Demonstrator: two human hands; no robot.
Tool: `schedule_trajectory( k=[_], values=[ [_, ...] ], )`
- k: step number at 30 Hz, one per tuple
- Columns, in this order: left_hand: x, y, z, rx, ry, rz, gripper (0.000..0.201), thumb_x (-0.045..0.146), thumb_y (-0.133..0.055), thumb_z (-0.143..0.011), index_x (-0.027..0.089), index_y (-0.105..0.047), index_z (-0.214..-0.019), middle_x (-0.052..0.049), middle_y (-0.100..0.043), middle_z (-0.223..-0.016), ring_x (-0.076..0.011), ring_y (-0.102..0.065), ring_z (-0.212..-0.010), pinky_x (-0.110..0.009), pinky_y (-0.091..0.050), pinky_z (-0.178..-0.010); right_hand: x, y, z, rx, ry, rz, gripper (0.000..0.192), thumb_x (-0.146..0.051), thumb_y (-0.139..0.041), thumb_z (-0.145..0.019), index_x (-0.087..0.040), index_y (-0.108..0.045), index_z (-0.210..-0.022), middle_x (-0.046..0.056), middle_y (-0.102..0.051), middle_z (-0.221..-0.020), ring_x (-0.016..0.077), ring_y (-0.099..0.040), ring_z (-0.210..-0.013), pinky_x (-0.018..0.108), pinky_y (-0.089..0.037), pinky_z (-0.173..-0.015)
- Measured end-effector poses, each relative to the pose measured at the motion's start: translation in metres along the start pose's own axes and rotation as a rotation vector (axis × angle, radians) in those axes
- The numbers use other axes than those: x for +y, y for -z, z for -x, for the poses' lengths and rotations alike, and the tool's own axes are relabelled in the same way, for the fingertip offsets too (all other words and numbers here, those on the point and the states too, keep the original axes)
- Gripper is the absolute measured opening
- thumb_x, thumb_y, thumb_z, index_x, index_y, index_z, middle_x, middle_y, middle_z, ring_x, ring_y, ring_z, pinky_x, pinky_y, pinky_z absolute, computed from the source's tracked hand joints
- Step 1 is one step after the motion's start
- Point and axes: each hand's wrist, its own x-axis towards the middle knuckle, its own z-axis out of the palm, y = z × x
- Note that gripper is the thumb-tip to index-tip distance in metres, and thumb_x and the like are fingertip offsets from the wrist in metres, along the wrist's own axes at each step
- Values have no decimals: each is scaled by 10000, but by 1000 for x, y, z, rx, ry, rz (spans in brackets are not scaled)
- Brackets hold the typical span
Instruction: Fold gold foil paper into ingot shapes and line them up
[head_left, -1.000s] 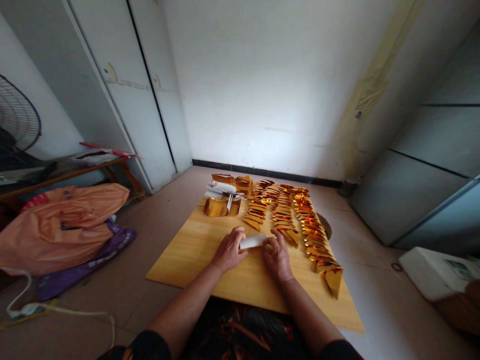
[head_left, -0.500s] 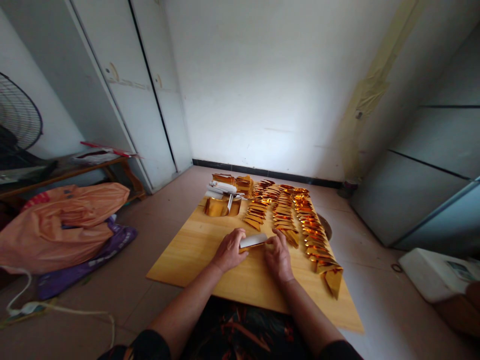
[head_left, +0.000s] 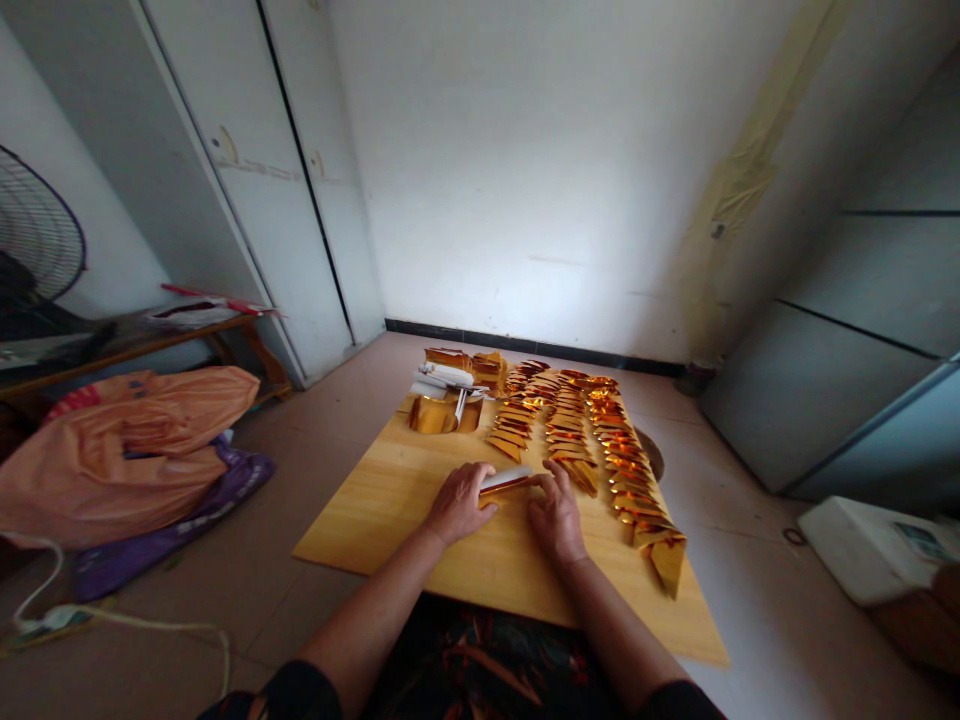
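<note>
gold foil folds (head_left: 600,435), yellow wood board (head_left: 390,500); orange bag (head_left: 127,450)

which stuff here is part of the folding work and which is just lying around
In use:
left hand and right hand, both on the foil sheet
wooden board
rows of folded gold pieces
foil stack

Lying about:
orange bag
fan
white cable
</note>
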Motion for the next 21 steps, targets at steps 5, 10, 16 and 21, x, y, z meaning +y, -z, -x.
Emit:
schedule_trajectory(
  k=[5, 10, 16, 21],
  values=[
    [2, 2, -1, -22, -2, -7, 468, 141, -640, -664, 219, -471, -1092, -57, -607, -1045, -231, -564, -1005, -381, -452, -913, -3, 2, -1, -14, 16, 6, 380, -86, -446, -646, -203, -580, -982, 102, -508, -1236, 231, -489, -1157, 373, -421, -964],
    [1, 1, 0, -34, 5, 0, 501, 138, -641, -665, 222, -469, -1128, -59, -611, -1066, -238, -561, -1019, -388, -445, -928, -8, 5, -3, -52, 8, 18, 384, -82, -435, -630, -207, -567, -969, 63, -601, -1016, 214, -540, -999, 343, -429, -890],
    [2, 3, 0, -36, -7, 22, 544, 125, -633, -665, 223, -451, -1168, -53, -619, -1076, -231, -560, -1027, -393, -445, -934, -12, 7, -4, -83, -2, 62, 361, -70, -435, -628, -201, -586, -927, 49, -615, -920, 209, -539, -928, 325, -413, -845],
    [4, 5, 0, -43, -1, 38, 556, 126, -641, -663, 221, -451, -1177, -54, -630, -1070, -232, -565, -1020, -401, -449, -929, -12, 6, -5, -78, 17, 100, 366, -49, -449, -642, -204, -622, -924, 44, -612, -902, 198, -536, -890, 301, -402, -803]
  ],
)
